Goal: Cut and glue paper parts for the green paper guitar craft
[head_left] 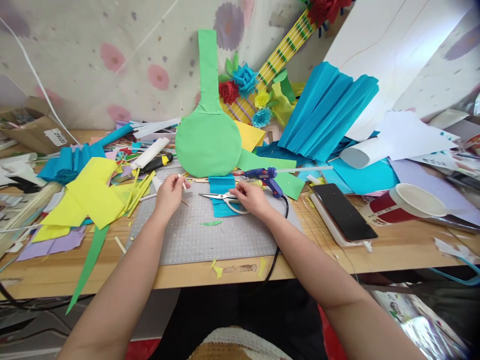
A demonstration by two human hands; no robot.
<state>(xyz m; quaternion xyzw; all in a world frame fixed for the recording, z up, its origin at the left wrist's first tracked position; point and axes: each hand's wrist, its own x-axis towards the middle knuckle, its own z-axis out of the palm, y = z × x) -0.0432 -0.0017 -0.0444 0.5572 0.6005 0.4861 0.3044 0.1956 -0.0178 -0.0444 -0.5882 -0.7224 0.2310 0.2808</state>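
Mat [195,235]: scissors [221,197] between hands

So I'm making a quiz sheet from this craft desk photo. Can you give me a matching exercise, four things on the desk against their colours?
Things:
1. glue gun
2. paddle-shaped paper cutout
3. paper cup
4. phone

Colours:
A. green
B. black screen, white case
C. blue
D. red outside, white inside

Pairs: 1-C, 2-A, 3-D, 4-B

The glue gun lies just beyond the right hand, which rests on the scissors. The left hand pinches a thin stick over the cutting mat.
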